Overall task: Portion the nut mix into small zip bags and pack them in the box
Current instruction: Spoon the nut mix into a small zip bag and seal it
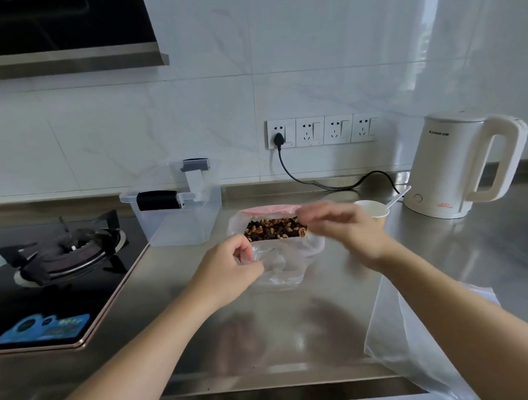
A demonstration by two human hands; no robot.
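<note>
A clear plastic bag [284, 259] lies on the steel counter with brown and dark nut mix [275, 228] showing in its open top, which has a pink rim. My left hand [229, 267] pinches the near left edge of the bag. My right hand [344, 227] is blurred at the bag's right top edge, fingers on the plastic; its grip is unclear. A clear plastic box [179, 202] with a black and grey handle stands behind and to the left. Clear zip bags [417, 338] lie at the counter's right front edge.
A gas hob [58, 255] fills the left side. A white kettle [462, 166] stands at the back right, its cord plugged into the wall sockets [320, 131]. A paper cup [372, 212] with a white spoon sits beside the kettle.
</note>
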